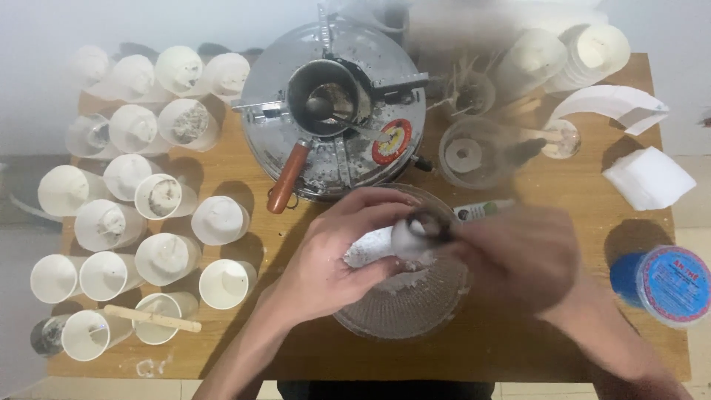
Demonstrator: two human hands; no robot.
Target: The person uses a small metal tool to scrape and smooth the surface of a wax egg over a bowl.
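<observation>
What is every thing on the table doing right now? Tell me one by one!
Left hand: holding a white lump over the bowl.
Right hand: blurred, at the lump.
White lump: held between both hands.
Bowl: holds white powder.
Small pot: sitting on the metal stove.
Paper cups: standing, some filled.
Wooden stick: lying across a cup.
Blue-lidded tub: shut.

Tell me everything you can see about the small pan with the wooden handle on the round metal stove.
The small pan is a dark, round metal pot seen from above, its inside dull grey with a metal spoon resting in it. A reddish-brown wooden handle runs down and left from its rim, past the stove's edge. It sits upright at the centre of the round silvery stove, held on the stove's metal supports. Neither hand touches it. White residue speckles the stove top around it.
</observation>
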